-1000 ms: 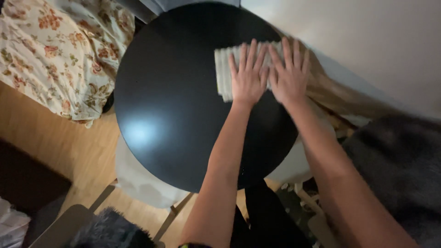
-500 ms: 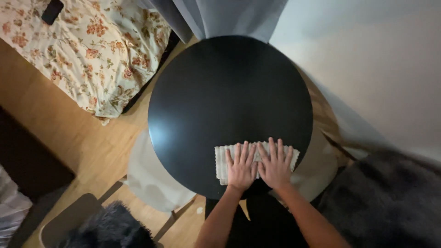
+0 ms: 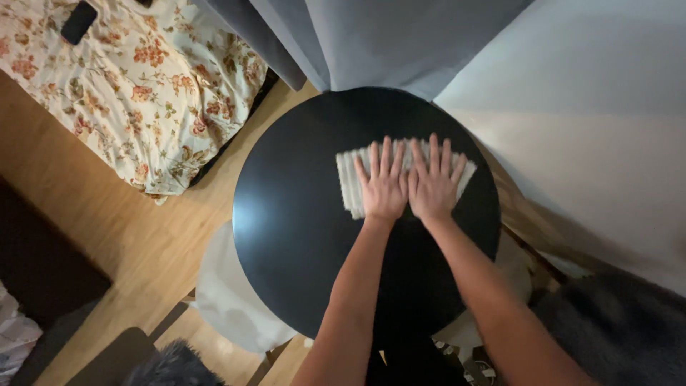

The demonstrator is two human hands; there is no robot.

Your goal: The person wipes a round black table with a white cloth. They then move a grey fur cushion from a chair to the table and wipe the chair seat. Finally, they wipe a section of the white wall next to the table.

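- Pressing down side by side, the left hand (image 3: 384,187) and the right hand (image 3: 432,184) lie flat on a pale, ribbed, folded cloth (image 3: 351,179), fingers spread and straight, gripping nothing.
- The cloth sits on the far half of a round, matte black tabletop (image 3: 300,229), towards the right, with its left end and a right corner showing past the hands.
- Both thumbs touch at the middle, so the palms cover most of the cloth.
- To wipe well, it seems best to keep both palms level and the pressure even, so the cloth slides whole instead of bunching at its free left edge.
- The tabletop looks smooth and slightly glossy; a soft glare marks its left side.
- The cloth looks soft and thick, with narrow ridges running across it.
- A floral quilt (image 3: 136,93), cream with orange blooms, lies on the upper left, with a dark flat phone (image 3: 78,21) resting on it.
- Grey curtain folds (image 3: 371,43) hang beyond the table; warm wooden floorboards (image 3: 107,236) show below the quilt.
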